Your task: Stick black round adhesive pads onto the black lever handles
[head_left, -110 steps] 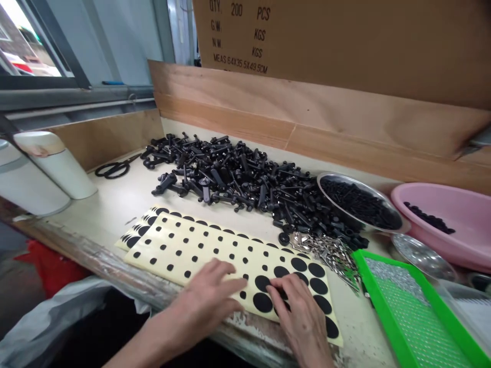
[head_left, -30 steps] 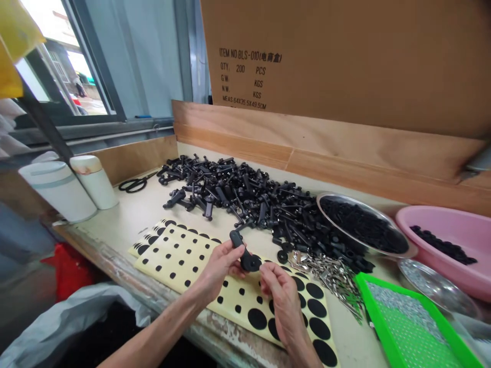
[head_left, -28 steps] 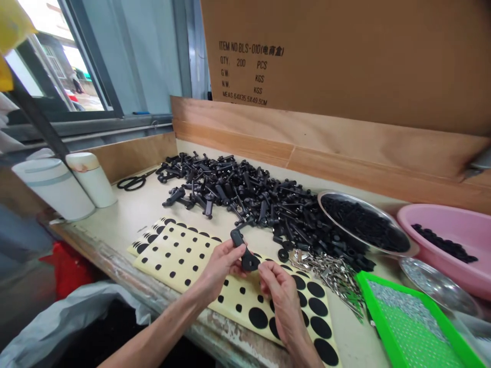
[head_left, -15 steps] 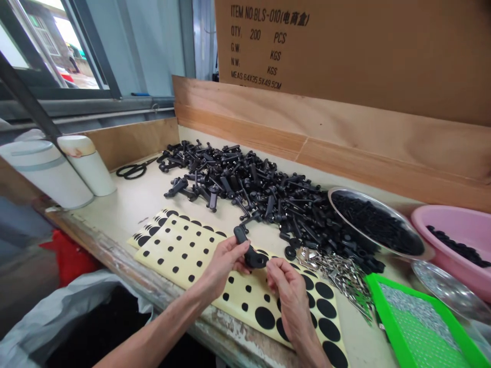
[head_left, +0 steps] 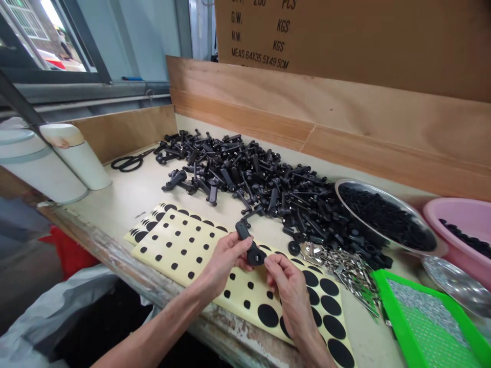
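Observation:
A black plastic part [head_left: 253,254], with a long arm and a round end, is held in my left hand [head_left: 229,254] over the sticker sheets. A small metallic spot shows in the middle of its round end. My right hand [head_left: 286,278] is closed in a pinch at the edge of that round end; what its fingertips hold, if anything, is too small to make out. Beneath both hands lies a pale yellow sheet [head_left: 215,255] with small black stickers. Larger round black stickers [head_left: 330,305] show on the sheet at the right.
A pile of black plastic parts [head_left: 230,168] spreads behind the sheets. Metal pieces [head_left: 345,266], a green tray [head_left: 383,296], a steel bowl [head_left: 433,245] and a pink basin [head_left: 441,207] stand right. Scissors [head_left: 128,162] and white bottles [head_left: 86,168] are left.
The black part has turned so its round end faces me, showing the metallic spot. The right fingertips stay close to it. The camera view has tilted slightly downward.

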{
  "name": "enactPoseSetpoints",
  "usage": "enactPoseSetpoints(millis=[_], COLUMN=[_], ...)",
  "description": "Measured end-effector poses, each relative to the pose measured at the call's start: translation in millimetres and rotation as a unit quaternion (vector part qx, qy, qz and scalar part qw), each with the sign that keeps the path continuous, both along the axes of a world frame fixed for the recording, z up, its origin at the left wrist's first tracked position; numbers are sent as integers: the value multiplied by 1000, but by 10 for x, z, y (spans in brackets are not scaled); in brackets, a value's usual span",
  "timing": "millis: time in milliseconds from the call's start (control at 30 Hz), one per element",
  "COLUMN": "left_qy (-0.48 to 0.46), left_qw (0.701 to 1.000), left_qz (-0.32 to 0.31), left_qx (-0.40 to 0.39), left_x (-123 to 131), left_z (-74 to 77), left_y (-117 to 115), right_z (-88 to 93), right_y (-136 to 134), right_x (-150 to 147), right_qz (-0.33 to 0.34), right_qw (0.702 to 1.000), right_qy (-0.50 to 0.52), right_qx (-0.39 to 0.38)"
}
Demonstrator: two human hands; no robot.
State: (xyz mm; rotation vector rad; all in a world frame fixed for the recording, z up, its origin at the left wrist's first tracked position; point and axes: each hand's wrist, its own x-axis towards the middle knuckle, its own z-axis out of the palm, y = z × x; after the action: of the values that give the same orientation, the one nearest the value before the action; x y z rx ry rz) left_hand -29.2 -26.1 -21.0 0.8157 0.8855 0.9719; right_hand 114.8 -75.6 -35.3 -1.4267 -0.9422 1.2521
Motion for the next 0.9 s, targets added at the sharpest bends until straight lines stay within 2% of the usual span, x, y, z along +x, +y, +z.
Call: enactPoseSetpoints(millis=[500,900], left_qy=[-9,-5], left_qw=[1000,999], left_qz=[0,-20], left_qx=[9,26], left_x=[-4,-16], left_z=[-22,-28], left_y=[-4,-37], right_z=[-5,-48], right_y=[15,5], right_x=[-28,-20], right_qz=[-22,-43], right_qw=[999,992], right_qy=[-28,-108], right_qx=[14,58])
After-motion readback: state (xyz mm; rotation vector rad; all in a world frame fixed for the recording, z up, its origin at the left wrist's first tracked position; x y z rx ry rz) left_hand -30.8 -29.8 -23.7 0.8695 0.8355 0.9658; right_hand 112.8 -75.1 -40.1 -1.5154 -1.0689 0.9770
